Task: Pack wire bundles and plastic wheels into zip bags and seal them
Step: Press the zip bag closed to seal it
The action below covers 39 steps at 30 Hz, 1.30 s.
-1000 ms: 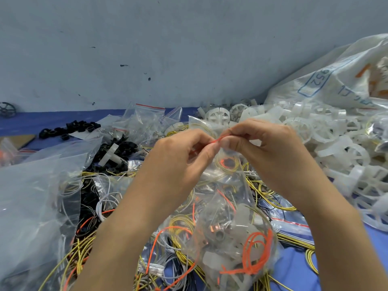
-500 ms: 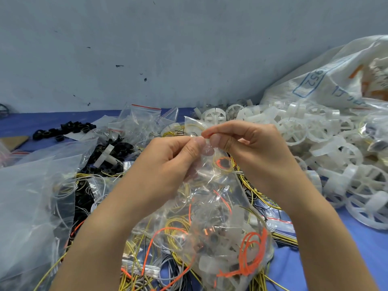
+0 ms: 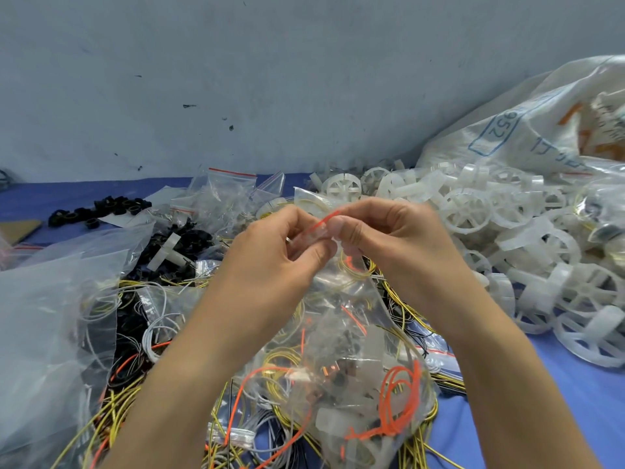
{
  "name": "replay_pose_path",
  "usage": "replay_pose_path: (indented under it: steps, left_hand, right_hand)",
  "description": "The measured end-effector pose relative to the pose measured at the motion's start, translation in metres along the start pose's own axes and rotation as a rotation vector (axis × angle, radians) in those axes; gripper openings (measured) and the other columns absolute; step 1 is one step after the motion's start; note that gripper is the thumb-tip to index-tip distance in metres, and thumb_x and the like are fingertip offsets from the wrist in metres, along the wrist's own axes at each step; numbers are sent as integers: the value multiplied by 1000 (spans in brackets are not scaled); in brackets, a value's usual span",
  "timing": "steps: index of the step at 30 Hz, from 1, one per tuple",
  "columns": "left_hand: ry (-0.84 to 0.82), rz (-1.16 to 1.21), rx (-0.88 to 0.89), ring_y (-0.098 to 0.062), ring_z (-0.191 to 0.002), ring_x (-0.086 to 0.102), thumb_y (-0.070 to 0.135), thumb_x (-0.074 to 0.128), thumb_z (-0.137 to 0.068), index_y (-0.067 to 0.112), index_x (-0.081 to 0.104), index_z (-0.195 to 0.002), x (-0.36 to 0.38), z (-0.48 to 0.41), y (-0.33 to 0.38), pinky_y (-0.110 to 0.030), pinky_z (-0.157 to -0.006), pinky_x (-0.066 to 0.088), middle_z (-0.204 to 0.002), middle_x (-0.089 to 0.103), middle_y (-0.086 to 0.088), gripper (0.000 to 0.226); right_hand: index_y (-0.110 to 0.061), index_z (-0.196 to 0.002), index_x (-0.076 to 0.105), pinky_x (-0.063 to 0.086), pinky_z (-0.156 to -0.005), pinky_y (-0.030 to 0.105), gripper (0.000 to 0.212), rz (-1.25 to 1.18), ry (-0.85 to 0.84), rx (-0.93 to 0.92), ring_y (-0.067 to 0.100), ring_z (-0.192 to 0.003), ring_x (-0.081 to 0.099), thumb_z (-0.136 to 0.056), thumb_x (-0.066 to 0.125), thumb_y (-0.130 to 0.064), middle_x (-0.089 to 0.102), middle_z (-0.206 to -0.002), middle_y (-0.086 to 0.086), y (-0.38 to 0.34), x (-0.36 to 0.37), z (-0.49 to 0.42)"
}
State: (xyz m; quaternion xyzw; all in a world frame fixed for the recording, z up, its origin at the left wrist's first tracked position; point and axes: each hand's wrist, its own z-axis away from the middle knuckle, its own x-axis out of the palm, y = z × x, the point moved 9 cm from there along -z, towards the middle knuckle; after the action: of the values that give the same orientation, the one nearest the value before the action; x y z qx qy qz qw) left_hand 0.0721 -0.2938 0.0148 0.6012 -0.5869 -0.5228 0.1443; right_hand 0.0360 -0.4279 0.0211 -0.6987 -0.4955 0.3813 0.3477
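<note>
A clear zip bag (image 3: 355, 374) hangs between my hands in the middle of the view, filled with orange, yellow and grey wire bundles and white plastic pieces. My left hand (image 3: 270, 255) and my right hand (image 3: 389, 238) both pinch the bag's red-lined top edge, fingertips close together. A heap of white plastic wheels (image 3: 507, 231) lies to the right. Loose wire bundles (image 3: 142, 333) in yellow, orange, white and black spread under and left of the bag.
Empty zip bags (image 3: 230, 194) lie behind my hands. A large clear bag (image 3: 44, 333) fills the left. Black rings (image 3: 98, 208) sit far left on the blue table (image 3: 558, 418). A big white printed sack (image 3: 524, 130) leans at the right against the grey wall.
My fingers have shifted along the bag's top edge, and the red zip strip shows between the fingertips again. The bag still hangs in the same place.
</note>
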Motion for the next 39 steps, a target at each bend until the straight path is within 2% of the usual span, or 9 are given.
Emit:
replay_pose_path:
  steps: [4,8,14,16,20,26,30,36,39]
  left_hand:
    - [-87,111,-36,-2,-54,46,50,56,-88,26,70,-88,0,3,1,-9,-49,38,-59,51,11,28]
    - [-42,99,9,-7,-52,44,45,55,-92,26,70,-85,-2,3,7,-20,-49,35,-57,49,6,26]
    - [147,-159,162,0,-60,51,33,59,-97,27,68,-91,-7,5,23,-12,-54,35,-69,59,17,13]
    - [176,-229,175,-1,-68,55,32,59,-96,27,68,-94,-7,6,25,-16,-61,42,-79,63,15,10]
    - [196,-328,134,-12,-81,63,35,59,-95,27,63,-96,-7,7,21,-43,-69,52,-90,63,12,9]
    - [238,-465,114,-19,-83,63,38,56,-96,25,66,-100,-13,9,21,-45,-69,52,-93,58,9,17]
    - [224,-478,51,-20,-79,60,45,53,-96,25,70,-97,-11,8,13,-44,-68,50,-87,54,7,26]
    - [256,-334,-13,-8,-78,63,47,59,-92,31,65,-86,-22,8,4,-42,-68,51,-85,56,12,19]
    - [286,-392,1,-13,-78,58,43,59,-93,29,61,-87,-21,10,8,-45,-70,50,-87,55,11,15]
  right_hand:
    - [-19,-87,76,46,-64,9,13,-14,14,-4,-3,-66,63,-89,70,-8,70,-69,-17,-3,-1,0]
    - [-22,-88,77,51,-64,13,15,-41,37,38,-3,-68,64,-91,69,-10,72,-72,-14,-2,-3,0]
    - [-16,-89,77,61,-68,30,11,-241,80,225,7,-66,57,-91,69,-23,65,-72,-3,20,5,1]
    - [-13,-90,76,60,-67,28,10,-248,104,220,7,-66,57,-92,68,-19,64,-70,0,20,5,1]
    - [-11,-88,72,61,-64,30,11,-188,149,175,6,-65,60,-95,65,-17,67,-71,-2,18,9,0]
    - [-8,-92,72,61,-65,29,7,-319,145,260,8,-61,57,-94,66,-12,66,-72,2,34,21,-1]
    - [-17,-87,72,55,-63,22,10,-166,192,165,4,-60,57,-94,66,-13,70,-70,-6,28,16,0]
    - [-22,-88,70,55,-72,29,8,-94,209,67,2,-67,59,-94,66,-20,69,-73,-11,19,21,0]
    - [-17,-92,74,52,-69,20,7,-146,161,121,0,-66,59,-92,70,-23,69,-73,-12,25,25,-1]
